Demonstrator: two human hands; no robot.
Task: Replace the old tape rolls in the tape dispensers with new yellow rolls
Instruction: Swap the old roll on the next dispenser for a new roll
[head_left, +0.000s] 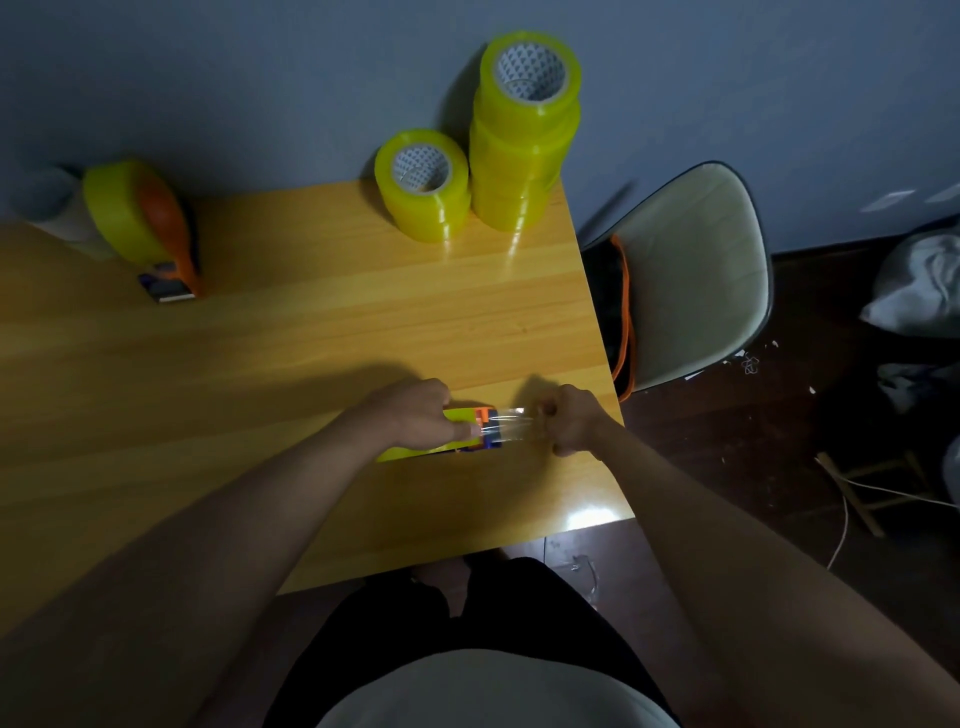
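Both hands work at five o'clock: left hand (415, 413) grips the tape dispenser (457, 436); right hand (571, 421) pinches its clear tape end (511, 423).

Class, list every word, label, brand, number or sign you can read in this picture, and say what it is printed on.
No text can be read.
Cores of the yellow tape rolls: a repeating printed pattern, too small and blurred to read.
Far tape dispenser: no legible label.
Dispenser held by the hands: no lettering visible.
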